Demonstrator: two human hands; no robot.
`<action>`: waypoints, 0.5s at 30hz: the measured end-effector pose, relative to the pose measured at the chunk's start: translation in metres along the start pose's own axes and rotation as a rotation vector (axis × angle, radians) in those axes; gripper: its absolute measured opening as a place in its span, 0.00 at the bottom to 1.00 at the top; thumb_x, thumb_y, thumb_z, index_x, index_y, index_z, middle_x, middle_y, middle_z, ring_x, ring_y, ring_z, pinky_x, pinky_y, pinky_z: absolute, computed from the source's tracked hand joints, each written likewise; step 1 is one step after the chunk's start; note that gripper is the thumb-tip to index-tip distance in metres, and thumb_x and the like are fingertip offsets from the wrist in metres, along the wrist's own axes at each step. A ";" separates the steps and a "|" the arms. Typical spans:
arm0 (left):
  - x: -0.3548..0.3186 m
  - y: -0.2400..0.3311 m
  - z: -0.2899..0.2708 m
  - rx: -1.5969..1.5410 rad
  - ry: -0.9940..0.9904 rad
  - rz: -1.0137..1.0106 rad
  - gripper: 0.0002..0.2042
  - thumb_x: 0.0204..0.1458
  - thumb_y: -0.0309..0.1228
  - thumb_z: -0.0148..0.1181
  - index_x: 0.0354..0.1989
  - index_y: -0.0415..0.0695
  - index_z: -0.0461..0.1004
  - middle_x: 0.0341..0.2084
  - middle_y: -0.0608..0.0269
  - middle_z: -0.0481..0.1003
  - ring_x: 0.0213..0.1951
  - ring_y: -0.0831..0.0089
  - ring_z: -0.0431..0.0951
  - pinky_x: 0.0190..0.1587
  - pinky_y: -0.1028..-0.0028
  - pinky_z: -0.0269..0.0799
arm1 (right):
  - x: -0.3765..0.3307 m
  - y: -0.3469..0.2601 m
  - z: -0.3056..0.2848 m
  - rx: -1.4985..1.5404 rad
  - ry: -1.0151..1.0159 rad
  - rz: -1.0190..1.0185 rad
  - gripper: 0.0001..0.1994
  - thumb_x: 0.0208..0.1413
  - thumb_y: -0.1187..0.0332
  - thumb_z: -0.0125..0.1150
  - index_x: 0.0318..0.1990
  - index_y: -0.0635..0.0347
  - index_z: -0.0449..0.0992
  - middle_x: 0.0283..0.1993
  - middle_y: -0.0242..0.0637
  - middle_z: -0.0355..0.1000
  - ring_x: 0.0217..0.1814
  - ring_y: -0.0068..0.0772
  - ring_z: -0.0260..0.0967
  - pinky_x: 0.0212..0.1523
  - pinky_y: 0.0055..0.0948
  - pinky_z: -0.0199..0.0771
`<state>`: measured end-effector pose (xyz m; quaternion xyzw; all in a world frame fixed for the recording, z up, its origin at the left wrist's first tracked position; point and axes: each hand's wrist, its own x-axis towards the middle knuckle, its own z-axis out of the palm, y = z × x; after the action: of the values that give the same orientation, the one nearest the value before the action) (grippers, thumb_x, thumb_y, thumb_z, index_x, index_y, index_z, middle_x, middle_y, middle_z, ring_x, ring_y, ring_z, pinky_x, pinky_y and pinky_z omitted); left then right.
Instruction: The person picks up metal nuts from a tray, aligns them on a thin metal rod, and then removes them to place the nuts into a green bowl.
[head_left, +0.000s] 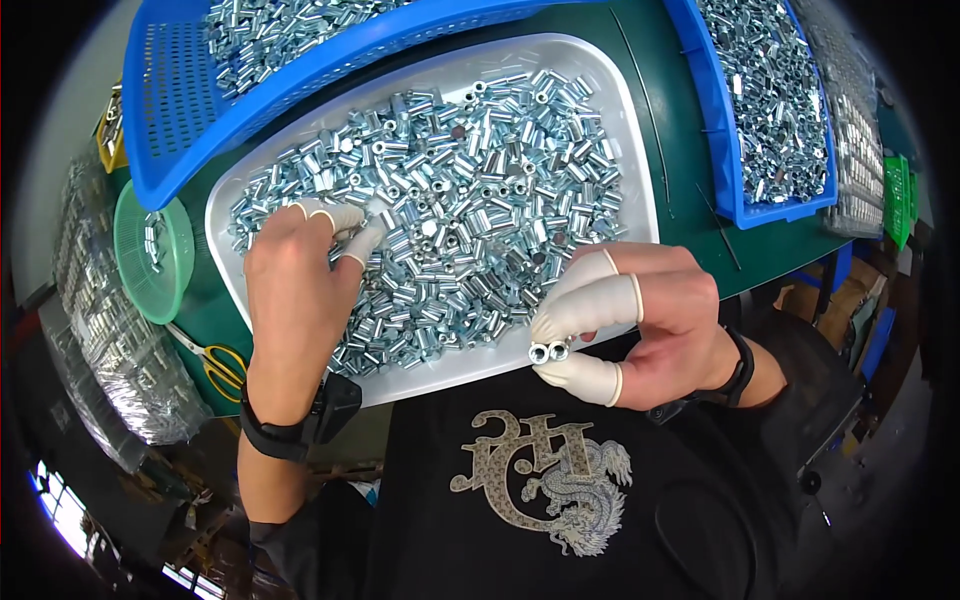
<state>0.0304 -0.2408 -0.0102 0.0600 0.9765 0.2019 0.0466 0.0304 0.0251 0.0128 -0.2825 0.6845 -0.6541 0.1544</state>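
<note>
A white tray (640, 170) is filled with small silver metal sleeves (450, 185), some of which look six-sided. My right hand (650, 320), with pale finger cots on thumb and fingers, pinches two metal sleeves (549, 352) side by side above the tray's near edge. Their round open ends face me. On the left of the pile, my left hand (305, 260) reaches down among the sleeves. Its capped thumb and fingers are drawn together there, and whatever may be between the tips is hidden.
Behind the tray, a blue perforated basket (170, 90) holds more sleeves; another blue bin (725, 150) stands right. A green bowl (135, 235) with a few sleeves and yellow-handled scissors (222, 368) lie left. Thin rods (655, 120) rest on the green table (690, 235).
</note>
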 end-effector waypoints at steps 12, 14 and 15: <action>0.001 0.006 -0.007 0.278 -0.127 0.077 0.09 0.42 0.26 0.68 0.31 0.38 0.79 0.30 0.54 0.76 0.35 0.55 0.74 0.37 0.62 0.69 | 0.010 -0.005 0.009 -0.035 0.032 -0.120 0.10 0.39 0.80 0.71 0.33 0.66 0.79 0.26 0.38 0.74 0.21 0.33 0.69 0.20 0.27 0.67; 0.001 0.003 -0.008 0.241 -0.153 0.062 0.09 0.41 0.25 0.68 0.32 0.37 0.79 0.31 0.53 0.75 0.37 0.54 0.73 0.38 0.62 0.69 | 0.012 -0.007 0.010 -0.042 0.018 -0.105 0.10 0.39 0.80 0.71 0.32 0.67 0.79 0.26 0.38 0.73 0.21 0.32 0.69 0.20 0.27 0.67; -0.002 0.001 -0.007 0.237 -0.153 0.059 0.09 0.41 0.25 0.68 0.32 0.37 0.79 0.31 0.53 0.75 0.37 0.54 0.73 0.38 0.62 0.69 | 0.013 -0.008 0.010 -0.045 0.010 -0.098 0.10 0.39 0.80 0.71 0.32 0.67 0.79 0.26 0.37 0.73 0.21 0.32 0.69 0.20 0.27 0.67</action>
<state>0.0312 -0.2431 -0.0030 0.1087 0.9849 0.0811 0.1074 0.0278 0.0095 0.0214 -0.3158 0.6850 -0.6469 0.1124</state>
